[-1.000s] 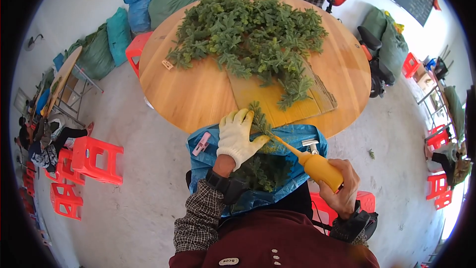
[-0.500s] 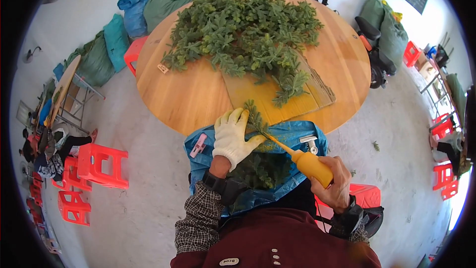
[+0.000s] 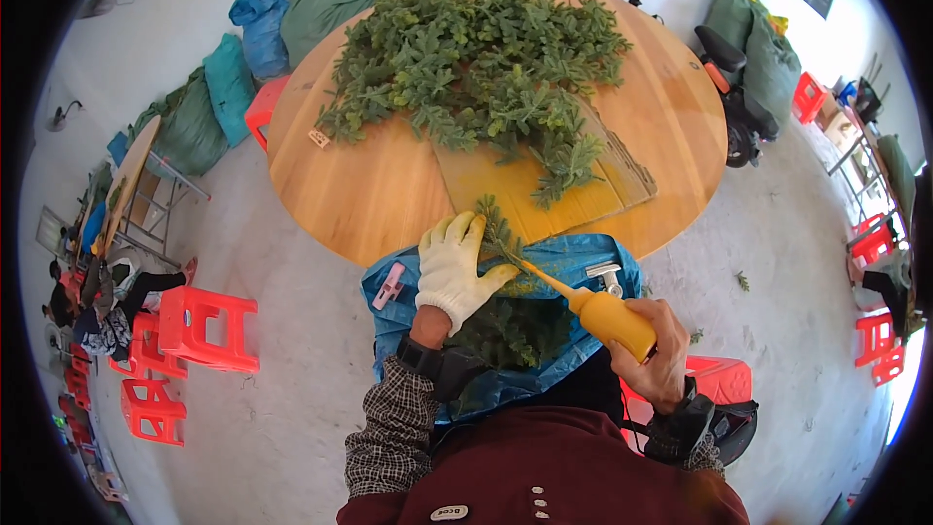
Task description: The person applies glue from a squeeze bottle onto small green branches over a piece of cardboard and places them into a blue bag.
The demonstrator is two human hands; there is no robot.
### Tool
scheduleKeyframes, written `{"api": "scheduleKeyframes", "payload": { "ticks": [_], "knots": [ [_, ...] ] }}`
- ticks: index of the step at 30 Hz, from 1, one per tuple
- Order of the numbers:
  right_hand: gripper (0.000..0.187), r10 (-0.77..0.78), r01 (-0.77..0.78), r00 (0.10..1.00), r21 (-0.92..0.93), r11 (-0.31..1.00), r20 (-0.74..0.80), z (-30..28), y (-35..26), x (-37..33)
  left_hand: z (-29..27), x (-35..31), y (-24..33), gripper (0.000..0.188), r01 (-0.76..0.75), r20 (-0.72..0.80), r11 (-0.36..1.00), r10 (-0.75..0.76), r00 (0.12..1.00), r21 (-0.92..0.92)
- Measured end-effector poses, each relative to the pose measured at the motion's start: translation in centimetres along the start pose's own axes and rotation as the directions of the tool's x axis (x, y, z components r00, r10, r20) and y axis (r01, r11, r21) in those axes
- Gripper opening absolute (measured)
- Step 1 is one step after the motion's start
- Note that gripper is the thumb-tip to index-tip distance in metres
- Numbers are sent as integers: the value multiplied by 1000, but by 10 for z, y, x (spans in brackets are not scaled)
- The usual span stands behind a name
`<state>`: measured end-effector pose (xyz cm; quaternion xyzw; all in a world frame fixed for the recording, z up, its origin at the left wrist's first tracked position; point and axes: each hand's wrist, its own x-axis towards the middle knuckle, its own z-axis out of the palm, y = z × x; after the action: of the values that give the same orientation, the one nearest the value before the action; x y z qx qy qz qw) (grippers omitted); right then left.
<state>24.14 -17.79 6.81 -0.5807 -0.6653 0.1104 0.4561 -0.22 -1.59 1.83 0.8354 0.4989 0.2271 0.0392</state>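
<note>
Between thumb and fingers of the white-gloved left grip [image 3: 452, 270] sits a green sprig [image 3: 496, 227], grasped near its stem, its needled end pointing away from the person. The bare right grip [image 3: 659, 355] is clenched around a yellow bottle [image 3: 616, 325], whose long nozzle [image 3: 547, 279] slants toward the left grip and meets the stem end of the sprig.

Beneath both spreads blue plastic sheeting [image 3: 580, 251], with a pink clip [image 3: 389, 286] just left of the left grip and a metal clip [image 3: 610, 279] ahead of the right one. Dark greenery [image 3: 513, 332] lies in the sheeting, just below the left grip. Ahead of both stands a round wooden counter [image 3: 340, 199]; on it, near the left grip, lies yellow-stained cardboard [image 3: 486, 180], and farther off a heap of green branches [image 3: 476, 68]. Close below the right grip is a red stool [image 3: 721, 381].
</note>
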Motion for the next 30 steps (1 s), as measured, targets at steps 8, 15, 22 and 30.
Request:
{"api": "scheduleKeyframes", "payload": {
  "ticks": [8, 15, 22, 30],
  "knots": [
    [45, 78, -78, 996, 7, 997, 36, -6, 1, -12, 1, 1, 0, 74, -8, -9, 1000, 9, 1000, 16],
    [45, 101, -101, 993, -7, 995, 62, -23, 1, -21, 4, -1, 0, 72, -34, -53, 999, 34, 998, 1],
    [44, 229, -235, 970, 72, 969, 81, -43, 6, -25, 10, -17, -11, 46, -173, -245, 983, 152, 958, -63],
    [45, 247, -248, 969, 44, 968, 26, -37, 18, -20, 9, -97, -3, 24, -293, -292, 950, 251, 923, -107]
  ]
}}
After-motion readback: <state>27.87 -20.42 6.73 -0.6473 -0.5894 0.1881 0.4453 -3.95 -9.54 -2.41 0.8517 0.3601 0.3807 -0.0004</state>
